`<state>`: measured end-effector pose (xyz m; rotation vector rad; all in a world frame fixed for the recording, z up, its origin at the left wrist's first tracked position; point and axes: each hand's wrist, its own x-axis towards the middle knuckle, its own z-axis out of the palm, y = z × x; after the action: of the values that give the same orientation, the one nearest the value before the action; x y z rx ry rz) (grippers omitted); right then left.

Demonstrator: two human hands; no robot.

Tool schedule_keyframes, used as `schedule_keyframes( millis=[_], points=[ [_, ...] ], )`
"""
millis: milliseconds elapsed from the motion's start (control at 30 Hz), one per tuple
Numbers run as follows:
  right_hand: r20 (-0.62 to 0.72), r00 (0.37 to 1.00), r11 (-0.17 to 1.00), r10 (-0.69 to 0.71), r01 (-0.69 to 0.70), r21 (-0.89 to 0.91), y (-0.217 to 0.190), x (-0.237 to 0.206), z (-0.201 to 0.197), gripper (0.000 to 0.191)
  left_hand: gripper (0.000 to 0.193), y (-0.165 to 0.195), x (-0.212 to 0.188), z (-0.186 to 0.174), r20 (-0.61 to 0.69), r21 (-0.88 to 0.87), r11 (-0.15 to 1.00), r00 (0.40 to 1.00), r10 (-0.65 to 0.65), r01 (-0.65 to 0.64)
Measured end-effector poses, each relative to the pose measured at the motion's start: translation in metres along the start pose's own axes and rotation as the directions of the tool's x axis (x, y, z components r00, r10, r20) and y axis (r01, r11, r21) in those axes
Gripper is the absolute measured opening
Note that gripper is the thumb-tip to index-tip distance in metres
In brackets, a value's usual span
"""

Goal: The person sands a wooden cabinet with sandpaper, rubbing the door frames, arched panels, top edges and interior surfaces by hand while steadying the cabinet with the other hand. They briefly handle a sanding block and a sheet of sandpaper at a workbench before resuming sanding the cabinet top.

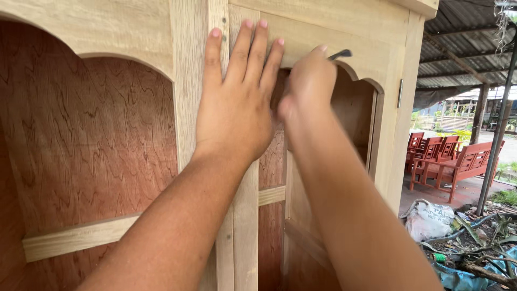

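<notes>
Left hand [235, 102] lay flat, fingers spread, on the pale wooden cabinet [323, 32] frame. Right hand [307, 86], at its 3 o'clock, was closed around a dark tool [341, 54] pointing toward 2 o'clock against the arched door rail.

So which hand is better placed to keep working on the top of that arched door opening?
Probably the right hand: it grips a dark tool at the arch. The left hand lies flat and open on the cabinet's upright post, bracing.
</notes>
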<state>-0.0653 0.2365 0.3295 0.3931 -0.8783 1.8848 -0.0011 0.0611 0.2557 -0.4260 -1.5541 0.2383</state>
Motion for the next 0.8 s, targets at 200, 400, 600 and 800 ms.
schedule_keyframes(
  millis=[200, 400, 600, 800],
  points=[
    [-0.203, 0.975, 0.993, 0.088, -0.102, -0.06, -0.016, -0.013, 0.01, 0.061, 0.098, -0.012, -0.012, -0.018, 0.018, -0.166, 0.983, 0.996, -0.082, 0.084],
    [0.23, 0.78, 0.645, -0.582, 0.615, -0.453, 0.022, -0.064, 0.013, 0.077, 0.088, -0.014, -0.058, -0.02, -0.037, -0.392, 0.898, 0.972, -0.233, 0.201],
    [0.364, 0.757, 0.229, -0.543, 0.55, -0.803, 0.045, -0.062, 0.003, 0.059, 0.085, -0.009, -0.071, -0.014, -0.011, -0.369, 0.907, 0.974, -0.226, 0.206],
    [0.699, 0.533, 0.113, -0.478, 0.826, -0.553, 0.03, -0.109, 0.003, 0.06, 0.086, -0.009, -0.071, -0.014, 0.009, -0.344, 0.917, 0.977, -0.213, 0.203]
  ],
)
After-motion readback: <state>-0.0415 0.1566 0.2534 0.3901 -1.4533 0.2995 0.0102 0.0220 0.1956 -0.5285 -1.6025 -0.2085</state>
